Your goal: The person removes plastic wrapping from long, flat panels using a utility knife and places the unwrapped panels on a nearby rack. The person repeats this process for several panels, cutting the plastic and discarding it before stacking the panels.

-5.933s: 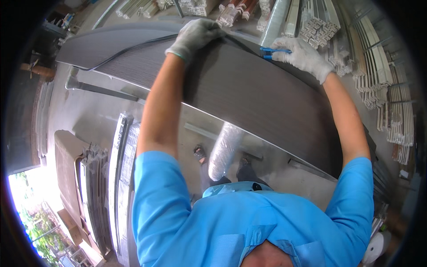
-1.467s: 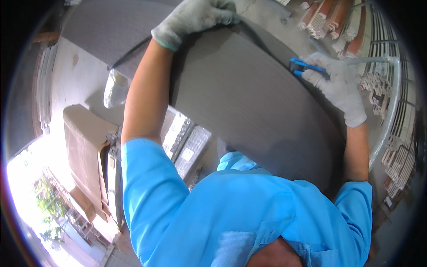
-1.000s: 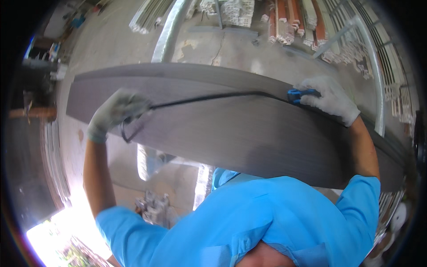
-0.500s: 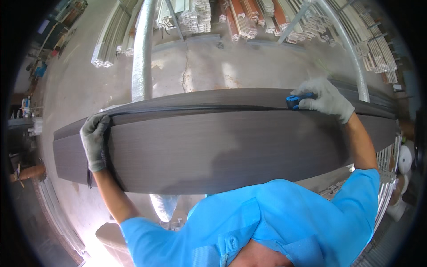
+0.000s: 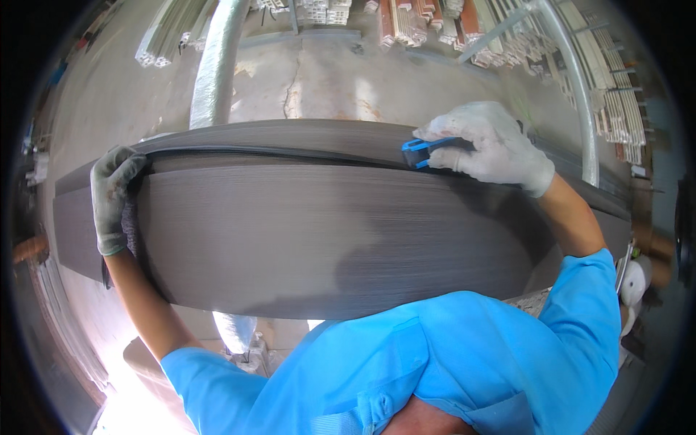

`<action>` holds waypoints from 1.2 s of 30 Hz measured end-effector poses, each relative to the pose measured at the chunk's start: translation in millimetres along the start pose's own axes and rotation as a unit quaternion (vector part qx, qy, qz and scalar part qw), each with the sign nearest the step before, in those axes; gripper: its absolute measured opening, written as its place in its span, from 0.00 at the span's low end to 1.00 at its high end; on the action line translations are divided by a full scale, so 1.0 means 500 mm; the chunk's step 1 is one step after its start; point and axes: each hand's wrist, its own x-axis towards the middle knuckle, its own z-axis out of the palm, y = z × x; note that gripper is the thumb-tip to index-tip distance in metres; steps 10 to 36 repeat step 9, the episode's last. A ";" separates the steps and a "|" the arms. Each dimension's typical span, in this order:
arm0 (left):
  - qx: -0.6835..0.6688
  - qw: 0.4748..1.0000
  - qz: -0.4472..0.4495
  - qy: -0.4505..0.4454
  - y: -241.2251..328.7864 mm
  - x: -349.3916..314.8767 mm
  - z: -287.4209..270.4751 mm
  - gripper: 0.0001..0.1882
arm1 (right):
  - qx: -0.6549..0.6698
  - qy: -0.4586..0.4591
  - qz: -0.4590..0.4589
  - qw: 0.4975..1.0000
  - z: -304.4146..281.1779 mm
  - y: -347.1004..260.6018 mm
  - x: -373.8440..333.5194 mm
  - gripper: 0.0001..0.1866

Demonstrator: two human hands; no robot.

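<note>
A long dark brown wood-grain panel [image 5: 283, 225] lies crosswise in front of me, with another dark panel [image 5: 312, 134] along its far side. A thin black strip [image 5: 268, 152] runs along the far edge of the near panel. My left hand [image 5: 112, 196], in a grey-white glove, is closed at the left part of that edge, where the black strip reaches its fingers. In my right gloved hand [image 5: 496, 148] is a small blue and black hand tool [image 5: 416, 154], held at the panel's far edge beside the strip. The tool's underside is hidden.
Wrapped silvery support bars [image 5: 214, 72] pass under the panels at left and right. Beyond the concrete floor [image 5: 326, 80], bundles of white and brown profiles [image 5: 406, 25] lie on racks. White rolls [image 5: 636, 281] stand at the right.
My right hand has moved left along the panel edge with the blue and black tool. My left hand keeps its hold at the edge. The whole view has shifted slightly.
</note>
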 end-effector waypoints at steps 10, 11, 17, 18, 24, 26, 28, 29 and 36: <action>0.046 0.997 -0.058 -0.008 0.010 0.006 -0.007 0.07 | -0.016 -0.031 -0.062 0.997 0.080 -0.068 0.192 0.10; 0.046 0.997 -0.058 -0.008 0.010 0.006 -0.007 0.07 | -0.016 -0.031 -0.062 0.997 0.080 -0.068 0.192 0.10; 0.046 0.997 -0.058 -0.008 0.010 0.006 -0.007 0.07 | -0.016 -0.031 -0.062 0.997 0.080 -0.068 0.192 0.10; 0.046 0.997 -0.058 -0.008 0.010 0.006 -0.007 0.07 | -0.016 -0.031 -0.062 0.997 0.080 -0.068 0.192 0.10; 0.046 0.997 -0.058 -0.008 0.010 0.006 -0.007 0.07 | -0.016 -0.031 -0.062 0.997 0.080 -0.068 0.192 0.10; 0.046 0.997 -0.058 -0.008 0.010 0.006 -0.007 0.07 | -0.016 -0.031 -0.062 0.997 0.080 -0.068 0.192 0.10; 0.046 0.997 -0.058 -0.008 0.010 0.006 -0.007 0.07 | -0.016 -0.031 -0.062 0.997 0.080 -0.068 0.192 0.10; 0.046 0.997 -0.058 -0.008 0.010 0.006 -0.007 0.07 | -0.016 -0.031 -0.062 0.997 0.080 -0.068 0.192 0.10; 0.046 0.997 -0.058 -0.008 0.010 0.006 -0.007 0.07 | -0.016 -0.031 -0.062 0.997 0.080 -0.068 0.192 0.10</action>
